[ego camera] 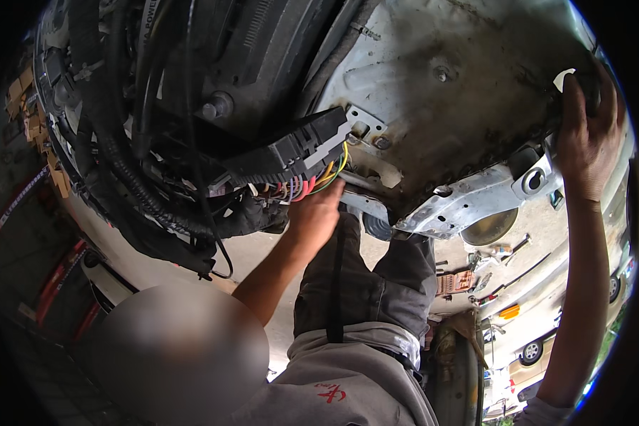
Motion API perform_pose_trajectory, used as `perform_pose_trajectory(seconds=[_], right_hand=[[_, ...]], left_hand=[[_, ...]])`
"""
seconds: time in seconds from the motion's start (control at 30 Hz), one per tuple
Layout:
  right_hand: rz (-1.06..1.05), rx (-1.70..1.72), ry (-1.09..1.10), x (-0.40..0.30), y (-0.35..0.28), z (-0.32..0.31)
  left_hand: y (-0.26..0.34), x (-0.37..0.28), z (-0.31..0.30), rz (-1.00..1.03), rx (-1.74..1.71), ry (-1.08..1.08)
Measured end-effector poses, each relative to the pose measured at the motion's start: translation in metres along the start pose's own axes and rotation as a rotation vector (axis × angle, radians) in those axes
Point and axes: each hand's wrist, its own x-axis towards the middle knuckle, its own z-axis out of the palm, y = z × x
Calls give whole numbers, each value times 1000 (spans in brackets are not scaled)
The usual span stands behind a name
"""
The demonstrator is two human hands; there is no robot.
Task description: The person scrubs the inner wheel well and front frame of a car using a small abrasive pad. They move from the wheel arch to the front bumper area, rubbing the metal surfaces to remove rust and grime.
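My left hand (317, 213) reaches up beneath a black fuse box (298, 146), beside a bundle of coloured wires (303, 189) that comes out of its underside. Its fingers are partly hidden, so I cannot tell whether they grip the wires. On the far right, my right hand (591, 144) rests with fingers apart on the dark edge of the vehicle's body panel, next to a small white patch (564, 80). Between the hands lies a stained, light-painted metal panel (431, 106) with a bracket (366, 122) and bolts. A blurred area hides part of my left arm.
A thick wrapped wiring harness (154, 202) and a thin black cable (194, 133) hang at left. A pierced metal crossmember (458, 207) runs below the panel. Tools and a red socket case (455, 282) lie on the floor. Cardboard pieces (32, 112) show far left.
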Motion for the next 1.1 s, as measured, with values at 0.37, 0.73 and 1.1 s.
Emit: perform_pose_trajectory(seconds=[0.37, 0.73, 1.1], right_hand=[[41, 22, -41, 6, -14, -13], [406, 310, -50, 0, -20, -5], [441, 325, 36, 5, -28, -9]], left_hand=[[40, -7, 18, -6, -100, -66], [-32, 4, 7, -57, 490, -151], [-39, 2, 0, -29, 538, -243]])
